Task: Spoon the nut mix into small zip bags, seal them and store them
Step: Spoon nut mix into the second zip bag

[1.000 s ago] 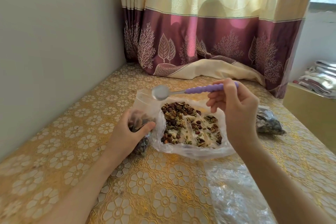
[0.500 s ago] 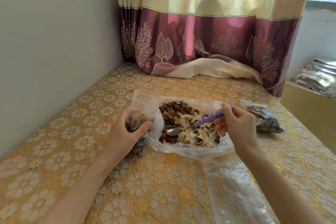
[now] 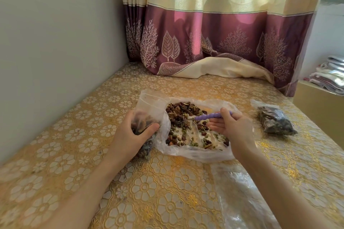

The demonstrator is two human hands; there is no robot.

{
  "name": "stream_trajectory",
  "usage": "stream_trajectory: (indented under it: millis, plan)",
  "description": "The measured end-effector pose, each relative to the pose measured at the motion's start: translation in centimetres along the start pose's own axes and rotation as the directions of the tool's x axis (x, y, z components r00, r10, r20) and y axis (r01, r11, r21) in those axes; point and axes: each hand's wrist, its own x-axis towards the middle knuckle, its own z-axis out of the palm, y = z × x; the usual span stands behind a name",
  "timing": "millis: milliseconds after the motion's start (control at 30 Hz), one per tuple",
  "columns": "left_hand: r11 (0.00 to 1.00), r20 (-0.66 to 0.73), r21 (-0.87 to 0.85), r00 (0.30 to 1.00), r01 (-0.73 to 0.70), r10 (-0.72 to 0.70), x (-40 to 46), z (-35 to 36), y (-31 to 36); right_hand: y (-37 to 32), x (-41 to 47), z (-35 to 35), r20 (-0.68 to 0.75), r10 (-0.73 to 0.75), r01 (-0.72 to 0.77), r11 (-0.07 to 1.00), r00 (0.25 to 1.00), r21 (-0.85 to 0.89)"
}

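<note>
— Tabletop (image 3: 167, 191) first: gold flower-patterned cover, crinkled clear plastic (image 3: 242, 191) nearest.

— And the hands?

— Left hand (image 3: 133, 135) grips a part-filled small zip bag (image 3: 149, 106), mouth up. Right hand (image 3: 232, 126) pinches the purple spoon (image 3: 208, 116), lying left-right, bowl leftward in the nut mix (image 3: 186, 122).

— Farther off?

— Filled bag (image 3: 275, 121) at right, grey wall (image 3: 55, 42), maroon-and-cream curtain (image 3: 214, 33).
</note>
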Motion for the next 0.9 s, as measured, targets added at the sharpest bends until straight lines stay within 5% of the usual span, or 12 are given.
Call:
stream_trajectory:
  millis: [267,900]
  plan:
    - [1.000,0.008,-0.012,1.000,0.009,-0.009,-0.1,0.0,0.4,-0.4,0.0,-0.7,0.008,0.147,-0.147,0.987,0.989,0.069]
    - [0.998,0.022,-0.037,0.999,0.041,-0.040,0.0,0.1,0.2,-4.0,0.4,-1.9,-0.094,0.044,-0.023,0.977,0.995,0.210]
